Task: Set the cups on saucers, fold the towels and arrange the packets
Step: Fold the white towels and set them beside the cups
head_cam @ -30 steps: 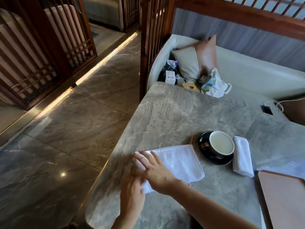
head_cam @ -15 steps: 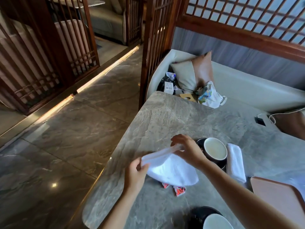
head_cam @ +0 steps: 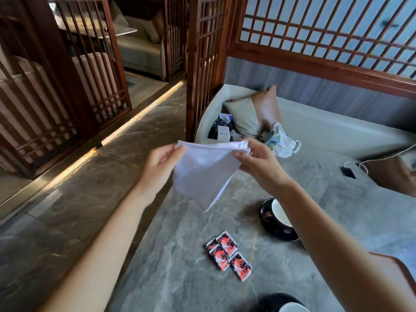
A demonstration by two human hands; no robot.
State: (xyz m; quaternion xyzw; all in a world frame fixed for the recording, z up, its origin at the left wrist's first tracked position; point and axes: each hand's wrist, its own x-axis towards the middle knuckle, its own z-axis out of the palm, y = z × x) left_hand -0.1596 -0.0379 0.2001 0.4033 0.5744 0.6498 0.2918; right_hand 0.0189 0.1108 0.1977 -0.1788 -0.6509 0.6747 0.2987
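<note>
A white towel point(head_cam: 203, 172) hangs in the air above the grey stone table point(head_cam: 180, 278), stretched between both hands by its top corners. My left hand point(head_cam: 163, 162) pinches the left corner and my right hand point(head_cam: 256, 157) pinches the right corner. Several red and black packets point(head_cam: 228, 255) lie in a cluster on the table below the towel. A black cup with a white inside point(head_cam: 275, 218) sits on a black saucer point(head_cam: 283, 234), partly hidden by my right forearm. Another black cup point(head_cam: 283, 304) shows at the bottom edge.
A cream sofa point(head_cam: 337, 129) with a cushion point(head_cam: 254, 115), a plastic bag point(head_cam: 280, 141) and loose items stands behind the table. A brown tray corner point(head_cam: 405, 273) lies at the right. A cable and charger point(head_cam: 351, 168) rest on the table's far right. Wooden lattice screens stand left and behind.
The towel went from lying flat on the table to being lifted and held up high between both hands. The packets underneath came into view. The camera tilted upward.
</note>
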